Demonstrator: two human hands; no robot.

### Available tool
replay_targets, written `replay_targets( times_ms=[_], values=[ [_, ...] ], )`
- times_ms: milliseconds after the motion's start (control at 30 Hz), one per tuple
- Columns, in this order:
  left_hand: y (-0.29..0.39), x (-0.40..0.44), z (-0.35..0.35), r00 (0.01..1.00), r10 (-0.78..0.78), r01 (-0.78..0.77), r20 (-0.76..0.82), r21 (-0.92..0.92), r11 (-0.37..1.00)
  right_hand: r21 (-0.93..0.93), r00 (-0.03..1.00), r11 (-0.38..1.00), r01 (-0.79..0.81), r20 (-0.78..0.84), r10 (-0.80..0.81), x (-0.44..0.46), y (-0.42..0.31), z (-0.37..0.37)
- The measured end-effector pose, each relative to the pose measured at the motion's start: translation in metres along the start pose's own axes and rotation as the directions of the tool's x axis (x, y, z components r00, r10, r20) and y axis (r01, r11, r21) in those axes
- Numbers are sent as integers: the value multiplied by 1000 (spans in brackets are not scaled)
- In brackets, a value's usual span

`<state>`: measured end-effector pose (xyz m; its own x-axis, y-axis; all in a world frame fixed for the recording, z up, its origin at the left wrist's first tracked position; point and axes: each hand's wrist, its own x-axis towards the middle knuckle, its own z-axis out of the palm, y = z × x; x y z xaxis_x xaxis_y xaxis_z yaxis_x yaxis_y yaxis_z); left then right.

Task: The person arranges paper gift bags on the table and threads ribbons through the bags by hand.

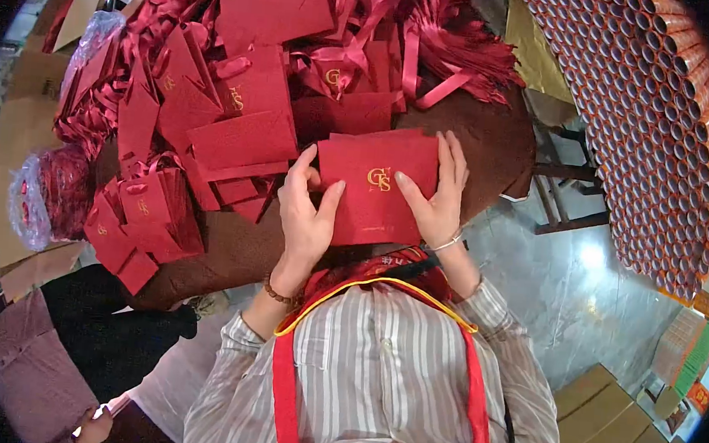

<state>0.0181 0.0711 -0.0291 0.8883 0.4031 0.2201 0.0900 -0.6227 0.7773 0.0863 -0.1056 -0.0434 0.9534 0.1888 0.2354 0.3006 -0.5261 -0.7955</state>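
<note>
Between my two hands is a small red paper gift bag with a gold logo, held flat near the table edge in front of me. Another red edge shows behind its top, so more than one bag may be there. My left hand grips the left side, thumb on the front face and fingers curled behind. On the right side, my right hand presses its thumb beside the logo, its fingers extending along the edge. Just beyond lies a heap of similar red bags, some with ribbon handles.
A brown-covered round table carries the heap and a plastic-wrapped red bundle. At right stands a large stack of orange tubes. Cardboard lies on the floor at lower right. Other people's hands appear at upper left and lower left.
</note>
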Motion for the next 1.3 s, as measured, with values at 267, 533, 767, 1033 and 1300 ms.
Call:
replay_targets(
  times_ms=[267, 533, 767, 1033, 1300],
  values=[
    [24, 21, -18, 985, 147, -144, 86, -44, 989, 336, 984, 925, 179, -42, -175, -8, -3, -20],
    [55, 36, -11, 703, 668, -670, 243, -90, 737, 610, 989, 779, -147, 77, 127, -37, 6, -66],
    [86, 28, 20, 672, 679, -675, 293, -132, 726, 775, 945, 577, -256, 74, 319, -63, 8, -78],
    [89, 26, 38, 609, 666, -704, 430, -94, 704, -332, 963, 934, 132, -181, -201, -50, -1, -100],
    [105, 21, 57, 705, 438, -266, 558, -364, 893, 1, 997, 997, 73, 8, -73, -38, -3, -98]
  ],
)
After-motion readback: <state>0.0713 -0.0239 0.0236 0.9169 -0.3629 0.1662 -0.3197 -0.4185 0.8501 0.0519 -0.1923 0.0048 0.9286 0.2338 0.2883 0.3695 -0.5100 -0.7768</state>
